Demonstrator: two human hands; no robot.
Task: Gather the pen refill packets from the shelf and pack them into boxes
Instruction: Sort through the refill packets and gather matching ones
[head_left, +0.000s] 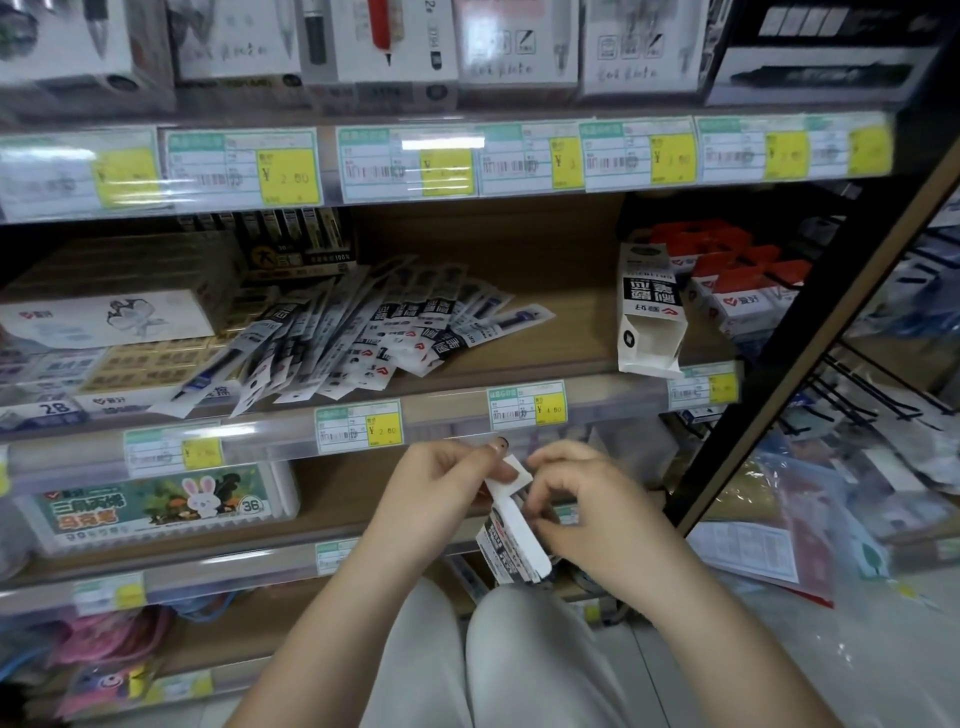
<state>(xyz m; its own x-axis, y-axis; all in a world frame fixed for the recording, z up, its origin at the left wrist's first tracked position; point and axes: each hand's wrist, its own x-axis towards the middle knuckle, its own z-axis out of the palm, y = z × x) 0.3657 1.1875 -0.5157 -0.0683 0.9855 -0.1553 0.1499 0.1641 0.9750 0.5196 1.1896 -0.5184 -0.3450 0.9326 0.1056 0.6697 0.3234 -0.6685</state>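
Wooden shop shelf (545, 332), strewn refill packets (363, 327)

**Even shop light, soft focus, warped edges**

Bright, diffuse light falls from above, and shadows gather only in the recesses under each shelf. White glare streaks the clear price-tag strip (415, 156). The top row of boxes (374, 47) and the far-left edge are smeared with blur. The wide lens tilts the black upright (810, 322) at right.

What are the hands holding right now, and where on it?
A small box: left hand pinches its open top flap, right hand grips the upper edge.
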